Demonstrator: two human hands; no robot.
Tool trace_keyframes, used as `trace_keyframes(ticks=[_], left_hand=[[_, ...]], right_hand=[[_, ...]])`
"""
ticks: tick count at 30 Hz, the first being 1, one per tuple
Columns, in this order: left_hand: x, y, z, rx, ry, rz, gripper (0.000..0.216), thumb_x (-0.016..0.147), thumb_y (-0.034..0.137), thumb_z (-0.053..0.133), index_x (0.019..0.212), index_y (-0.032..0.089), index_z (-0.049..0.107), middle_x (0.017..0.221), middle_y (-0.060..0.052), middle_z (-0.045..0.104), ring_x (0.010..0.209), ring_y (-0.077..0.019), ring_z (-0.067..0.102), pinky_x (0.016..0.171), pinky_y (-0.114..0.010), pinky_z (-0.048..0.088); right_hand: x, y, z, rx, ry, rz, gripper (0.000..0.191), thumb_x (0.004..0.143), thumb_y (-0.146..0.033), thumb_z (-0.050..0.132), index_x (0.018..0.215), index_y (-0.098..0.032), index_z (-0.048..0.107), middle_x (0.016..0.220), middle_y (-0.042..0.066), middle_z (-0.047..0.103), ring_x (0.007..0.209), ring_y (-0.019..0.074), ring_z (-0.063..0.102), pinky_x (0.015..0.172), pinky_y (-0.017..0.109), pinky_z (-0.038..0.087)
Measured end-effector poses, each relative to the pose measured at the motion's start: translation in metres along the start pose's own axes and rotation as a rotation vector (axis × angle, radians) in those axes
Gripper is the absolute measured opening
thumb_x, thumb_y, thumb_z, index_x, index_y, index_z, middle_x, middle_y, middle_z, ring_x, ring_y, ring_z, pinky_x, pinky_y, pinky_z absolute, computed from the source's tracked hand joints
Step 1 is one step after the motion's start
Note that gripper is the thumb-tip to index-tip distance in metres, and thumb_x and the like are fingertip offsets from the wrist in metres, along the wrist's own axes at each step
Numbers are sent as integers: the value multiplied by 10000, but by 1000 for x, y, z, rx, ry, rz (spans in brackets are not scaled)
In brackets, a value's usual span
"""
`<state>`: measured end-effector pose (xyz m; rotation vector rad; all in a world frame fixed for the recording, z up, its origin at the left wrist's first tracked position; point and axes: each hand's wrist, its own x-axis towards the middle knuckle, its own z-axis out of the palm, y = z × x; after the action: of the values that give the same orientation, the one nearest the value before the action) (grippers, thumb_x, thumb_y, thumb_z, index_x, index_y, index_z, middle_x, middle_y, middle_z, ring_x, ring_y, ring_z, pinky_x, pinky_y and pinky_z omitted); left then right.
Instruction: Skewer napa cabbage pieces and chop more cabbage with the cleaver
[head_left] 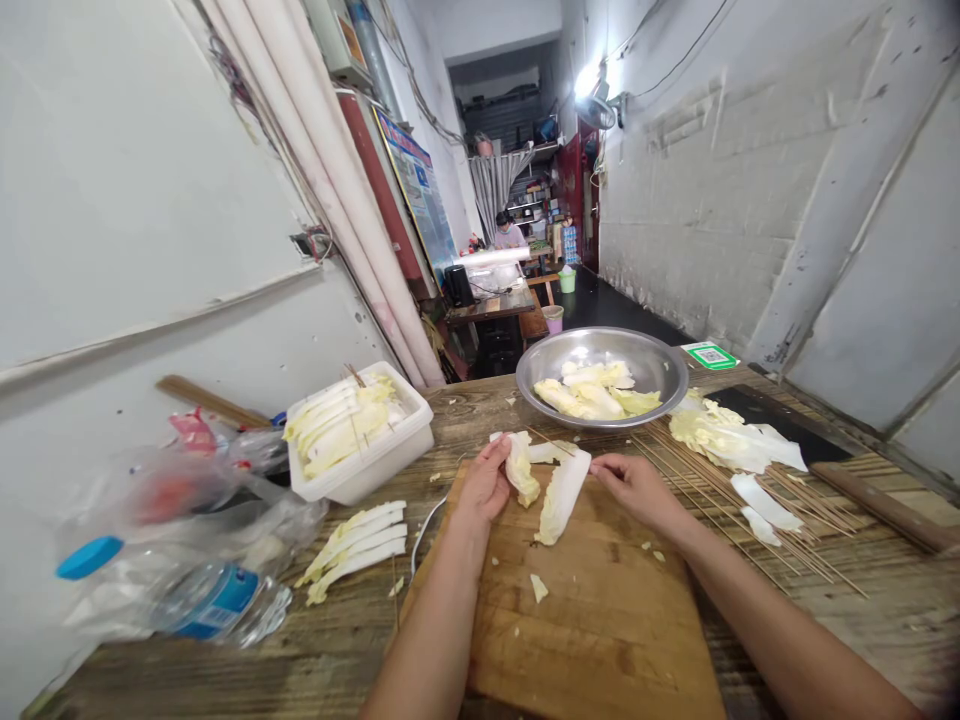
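Note:
Over the wooden cutting board, my left hand is closed on a pale yellow-white cabbage leaf. A thin bamboo skewer slants down to the right, and a second leaf strip hangs folded along its line. At that strip's right edge, my right hand pinches where the skewer's line ends; the fingertips partly hide the grip. Another leaf piece lies behind, between the hands. Small leaf scraps are scattered on the board.
A steel bowl holds cabbage leaves. To its right lie loose skewers, leaf pieces and a knife. At left are a white tub of skewered leaves, leaf strips, a bottle and plastic bags. A person sits far back.

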<state>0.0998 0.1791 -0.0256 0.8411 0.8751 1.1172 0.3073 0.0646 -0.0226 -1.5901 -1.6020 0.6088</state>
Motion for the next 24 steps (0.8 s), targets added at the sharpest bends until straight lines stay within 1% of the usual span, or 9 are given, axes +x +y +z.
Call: trace_keyframes(ticks=[4,6,9,11,12,14,17,20,24], left_hand=[[8,8,-18,200,151,142,189,736,328,704,843,177,665,854,-49,723,817,-180,666,752,-289,510],[7,15,-31,351,218,214,172,741,333,686,823,182,673,919,-72,722,960,-237,641,806,-323,487],[2,21,-40,589,250,311,135,735,276,682,835,186,691,1201,-129,636,1300,-337,394,1000,-425,351],[-1,19,-36,718,197,367,186,732,222,679,916,204,698,1383,-118,502,1402,-324,210,1101,-448,185],[-2,15,-32,772,149,388,238,729,197,679,965,219,694,1420,-104,464,1414,-304,184,1125,-440,111],[-2,4,-20,858,38,410,330,710,168,695,1032,243,682,1395,-95,497,1400,-285,238,1139,-427,9],[2,-15,-6,922,-78,401,358,700,183,717,1050,246,676,1235,-109,627,1315,-318,382,1123,-481,-68],[6,-26,-2,889,-109,389,315,689,203,732,1000,236,691,1111,-109,681,1214,-339,476,1114,-531,-21],[9,-28,-4,693,-97,405,353,629,177,762,976,215,706,1138,-97,645,1171,-293,499,1091,-450,232]], right_hand=[[2,2,-6,-76,30,43,226,941,-356,542,946,-150,636,917,24,654,815,166,631,763,365,517],[3,6,-10,-131,36,86,223,936,-356,550,932,-149,634,884,15,649,769,155,626,729,348,520],[5,9,-14,-208,29,146,212,932,-348,558,923,-148,629,869,13,642,738,145,618,701,333,522],[5,9,-14,-246,18,168,202,933,-340,558,929,-150,628,889,18,642,759,147,620,709,335,524],[5,9,-14,-260,12,175,199,934,-337,557,935,-151,627,900,21,643,769,148,621,714,337,525],[6,8,-13,-283,0,184,195,935,-334,557,950,-152,626,916,24,643,777,150,622,717,339,526],[6,7,-11,-303,-9,193,198,935,-333,556,973,-151,623,935,28,642,787,153,623,720,343,528],[6,9,-10,-306,-12,200,202,934,-333,558,999,-152,619,962,35,640,809,159,625,733,353,529],[8,9,-9,-283,-2,199,201,935,-332,557,1008,-156,619,980,38,639,818,161,624,739,354,529]])
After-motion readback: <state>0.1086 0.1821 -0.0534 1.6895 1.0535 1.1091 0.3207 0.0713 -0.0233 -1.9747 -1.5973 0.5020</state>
